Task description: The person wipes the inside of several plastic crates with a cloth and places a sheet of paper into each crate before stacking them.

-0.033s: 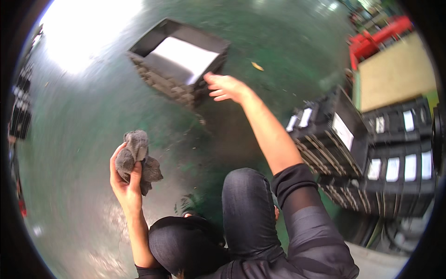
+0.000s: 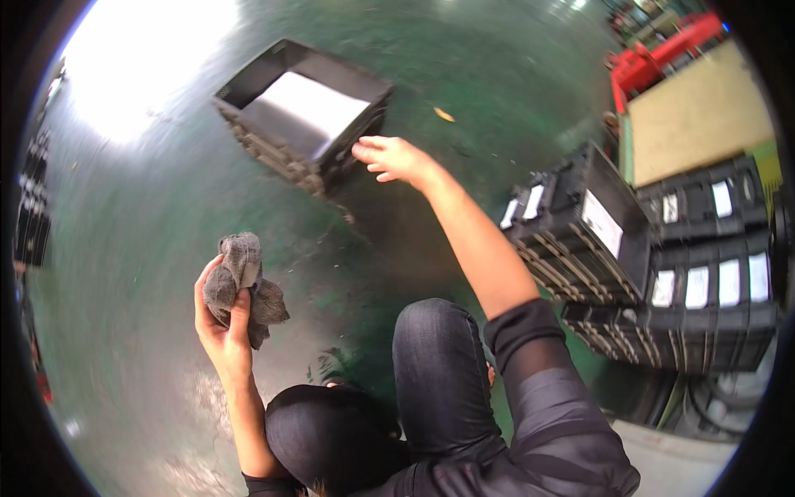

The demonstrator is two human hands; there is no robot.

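Observation:
My left hand (image 2: 225,331) is closed around a crumpled grey cloth (image 2: 244,286), holding it above the floor on the left. A black plastic crate (image 2: 286,157) sits on the floor ahead, with a white sheet of paper (image 2: 310,108) lying inside it. At the crate's right side, my right hand (image 2: 393,159) reaches out with its fingers apart and nothing in them. Whether its fingertips touch the crate wall, I cannot tell.
Black crates with white labels (image 2: 704,298) are stacked on the right, beside a beige board (image 2: 704,112) and a red metal frame (image 2: 662,62). A yellow leaf-like scrap (image 2: 445,114) lies on the green floor (image 2: 149,199). More dark crates (image 2: 35,199) line the far left.
The whole view has shifted slightly, so the crate, scrap and stacks appear farther left. My right hand also appears a little farther left, still by the crate. My left hand keeps the cloth.

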